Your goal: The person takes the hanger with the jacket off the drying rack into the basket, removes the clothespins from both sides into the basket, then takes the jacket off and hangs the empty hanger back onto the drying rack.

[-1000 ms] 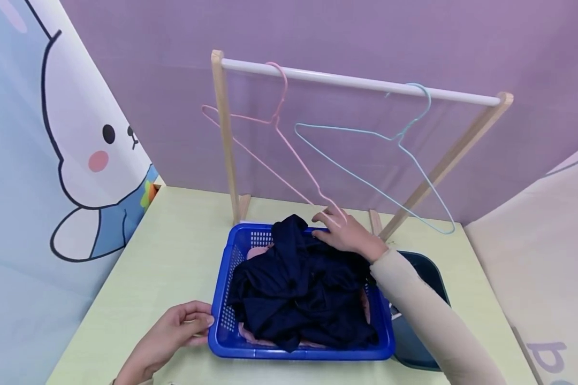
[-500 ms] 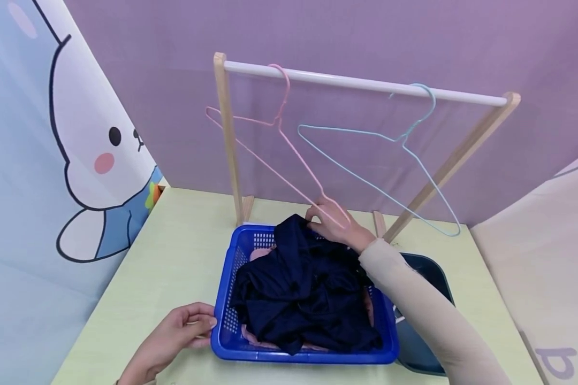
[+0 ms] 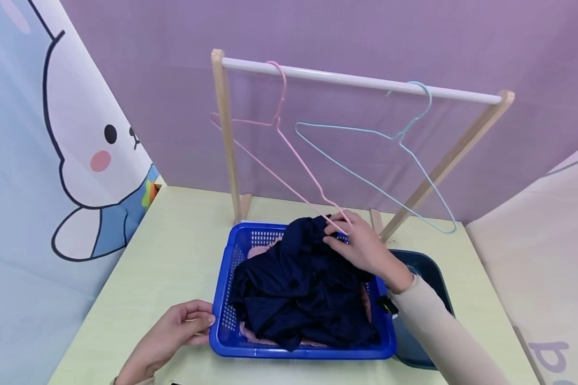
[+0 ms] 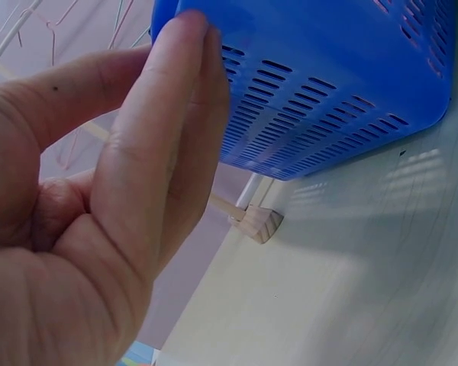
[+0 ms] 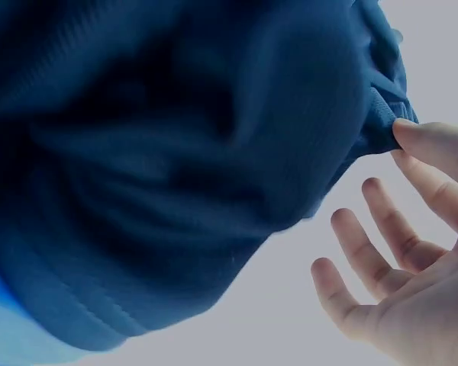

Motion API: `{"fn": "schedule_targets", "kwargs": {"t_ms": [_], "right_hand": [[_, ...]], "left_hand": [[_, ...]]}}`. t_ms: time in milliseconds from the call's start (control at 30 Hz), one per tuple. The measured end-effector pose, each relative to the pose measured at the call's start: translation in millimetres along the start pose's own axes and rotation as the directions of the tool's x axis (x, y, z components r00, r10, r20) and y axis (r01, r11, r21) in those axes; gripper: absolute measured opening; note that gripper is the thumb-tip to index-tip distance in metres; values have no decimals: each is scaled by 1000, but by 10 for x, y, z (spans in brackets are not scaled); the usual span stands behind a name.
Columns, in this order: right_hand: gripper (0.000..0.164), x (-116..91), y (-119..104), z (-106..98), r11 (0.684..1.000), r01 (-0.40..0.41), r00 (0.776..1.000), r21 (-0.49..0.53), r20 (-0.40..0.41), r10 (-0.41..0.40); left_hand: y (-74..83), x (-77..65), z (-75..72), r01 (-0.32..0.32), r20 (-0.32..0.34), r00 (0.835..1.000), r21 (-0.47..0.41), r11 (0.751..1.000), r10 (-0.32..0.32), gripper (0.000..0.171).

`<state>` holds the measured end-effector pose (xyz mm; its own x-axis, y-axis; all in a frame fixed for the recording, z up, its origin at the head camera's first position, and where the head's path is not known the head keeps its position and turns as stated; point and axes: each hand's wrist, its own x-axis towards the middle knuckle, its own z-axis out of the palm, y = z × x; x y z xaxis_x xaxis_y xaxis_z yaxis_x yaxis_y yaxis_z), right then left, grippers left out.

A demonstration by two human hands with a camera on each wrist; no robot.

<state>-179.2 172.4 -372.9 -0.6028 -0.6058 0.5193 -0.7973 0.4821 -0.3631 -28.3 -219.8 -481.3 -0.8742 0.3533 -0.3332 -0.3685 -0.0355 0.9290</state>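
A blue plastic basket (image 3: 313, 353) with slotted walls stands on the table, filled with a crumpled navy garment (image 3: 298, 289). Pink cloth (image 3: 257, 250) peeks out beneath it. My left hand (image 3: 175, 331) holds the basket's left rim, thumb on top; the left wrist view has its fingertips right at the rim. Over the far right part of the basket, my right hand (image 3: 361, 246) pinches an edge of the garment. The right wrist view shows thumb and index finger on a gathered corner, the other fingers spread apart, and a stitched hem (image 5: 99, 316) hanging lower.
Behind the basket stands a rack with a white rail (image 3: 337, 79) and wooden posts. A pink hanger (image 3: 296, 152) overlaps my right hand; a light blue hanger (image 3: 347, 167) hangs to its right. A dark green bin (image 3: 426, 267) sits right of the basket, partly under my forearm.
My right hand first moved left to the garment's top fold, then back right, drawing the fold rightward. The pink hanger has swung slightly. My left hand stays at the rim.
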Motion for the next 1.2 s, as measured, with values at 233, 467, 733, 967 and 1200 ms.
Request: {"fn": "schedule_targets", "kwargs": {"t_ms": [233, 467, 733, 967, 1200], "right_hand": [[13, -342, -261, 15, 997, 53, 999, -50, -7, -53], [4, -611, -557, 62, 982, 61, 997, -180, 63, -50], [14, -784, -777, 141, 955, 75, 980, -286, 197, -17], [13, -806, -778, 142, 957, 43, 978, -285, 210, 19], [65, -733, -692, 60, 971, -189, 967, -146, 143, 210]], "left_hand": [[23, -3, 7, 9, -8, 1000, 1, 1000, -9, 40], [29, 5, -1, 15, -13, 1000, -1, 1000, -15, 39], [42, 14, -1, 18, -14, 1000, 5, 1000, -18, 40], [52, 31, -15, -26, -22, 999, 49, 998, 27, 42], [58, 42, -16, -41, -12, 999, 49, 998, 42, 42]]}}
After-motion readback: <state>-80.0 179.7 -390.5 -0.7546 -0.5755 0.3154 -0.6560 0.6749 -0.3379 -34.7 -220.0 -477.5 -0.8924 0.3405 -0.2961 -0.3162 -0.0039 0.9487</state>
